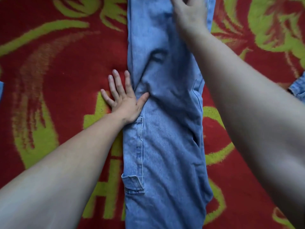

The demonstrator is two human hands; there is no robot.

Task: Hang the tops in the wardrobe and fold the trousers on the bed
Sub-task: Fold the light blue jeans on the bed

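Note:
Light blue jeans lie lengthwise down the middle of the bed, folded leg on leg, with a back pocket near the lower left. My left hand lies flat with straight fingers at the jeans' left edge, its thumb pressing a crease in the denim. My right hand rests on the denim at the top of the view; its fingertips run out of the frame.
The bed is covered by a red blanket with a large yellow-green floral pattern. A bit of another blue denim piece shows at the right edge, and a blue sliver at the left edge.

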